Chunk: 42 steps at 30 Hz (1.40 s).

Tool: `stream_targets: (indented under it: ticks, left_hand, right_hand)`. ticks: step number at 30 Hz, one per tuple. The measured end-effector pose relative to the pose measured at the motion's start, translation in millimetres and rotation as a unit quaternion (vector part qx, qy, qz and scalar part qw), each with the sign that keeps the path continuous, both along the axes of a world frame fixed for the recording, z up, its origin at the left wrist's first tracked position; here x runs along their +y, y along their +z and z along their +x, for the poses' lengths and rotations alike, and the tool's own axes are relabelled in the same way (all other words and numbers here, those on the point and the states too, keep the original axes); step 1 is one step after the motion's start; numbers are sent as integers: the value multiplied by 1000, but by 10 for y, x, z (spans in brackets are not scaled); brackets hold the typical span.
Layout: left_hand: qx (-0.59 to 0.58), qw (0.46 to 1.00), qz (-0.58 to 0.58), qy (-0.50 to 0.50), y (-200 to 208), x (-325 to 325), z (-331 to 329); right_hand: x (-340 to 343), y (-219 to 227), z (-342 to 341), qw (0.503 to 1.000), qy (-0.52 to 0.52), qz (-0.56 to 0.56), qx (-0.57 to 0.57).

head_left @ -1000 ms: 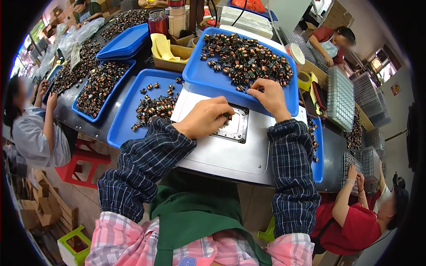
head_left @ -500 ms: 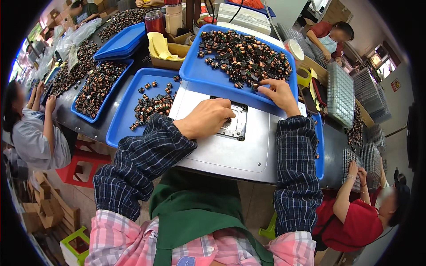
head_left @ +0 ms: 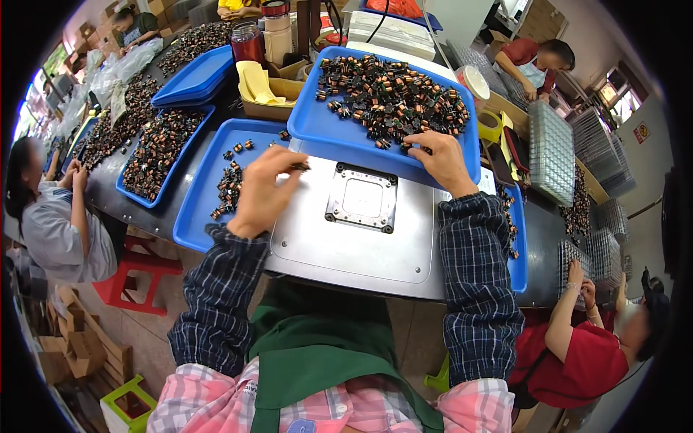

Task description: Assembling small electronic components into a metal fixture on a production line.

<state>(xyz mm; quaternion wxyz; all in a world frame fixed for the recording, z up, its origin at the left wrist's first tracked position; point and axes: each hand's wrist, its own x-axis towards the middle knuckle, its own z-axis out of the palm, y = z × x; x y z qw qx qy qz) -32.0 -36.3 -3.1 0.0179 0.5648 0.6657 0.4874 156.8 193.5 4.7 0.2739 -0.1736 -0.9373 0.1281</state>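
Note:
My left hand (head_left: 266,191) is raised over the metal plate's left side, thumb and fingers pinching a small copper-wound coil (head_left: 299,166). To its right, a dark square fixture (head_left: 363,227) is set into the silver plate (head_left: 346,263), with no coil visible on it. At the near edge of the upper blue tray (head_left: 307,119), my right hand (head_left: 442,162) has its thumb and fingertips drawn together beside a heap of coils (head_left: 393,94). Whatever lies between those right fingertips is too small to make out. Under the left hand, more loose coils (head_left: 229,187) lie in the lower-left blue tray (head_left: 195,209).
Another blue tray (head_left: 516,267) lies right of the plate. A cardboard box with yellow paper (head_left: 256,85) and a red jar (head_left: 247,45) stand behind. Clear plastic trays (head_left: 554,155) are stacked at right. Co-workers sit on both sides; a red stool (head_left: 137,274) is at left.
My left hand has moved left from the fixture, uncovering it, and now carries a coil. My right hand has shifted slightly left along the tray, its fingertips closing together.

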Motion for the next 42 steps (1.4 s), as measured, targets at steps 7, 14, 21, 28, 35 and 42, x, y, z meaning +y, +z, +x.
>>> stream_targets:
  ticks: [7, 14, 21, 28, 35, 42]
  left_hand:
    - [156, 982, 5, 109, -9, 86, -313]
    - [85, 996, -13, 11, -11, 944, -424]
    - [147, 979, -134, 33, -52, 1237, -376]
    - [173, 976, 75, 113, -47, 1122, -233]
    - [-172, 975, 143, 22, -15, 874, -30]
    - [-319, 942, 96, -43, -21, 713, 67]
  right_hand:
    - [39, 16, -72, 1000, 8, 14, -25]
    - [-113, 149, -35, 920, -34, -360, 153]
    - [-443, 194, -2, 923, 39, -382, 4]
    - [-682, 103, -94, 956, 109, -261, -83]
    - [-776, 63, -139, 977, 125, -158, -68]
    - [-823, 72, -141, 983, 84, -119, -111]
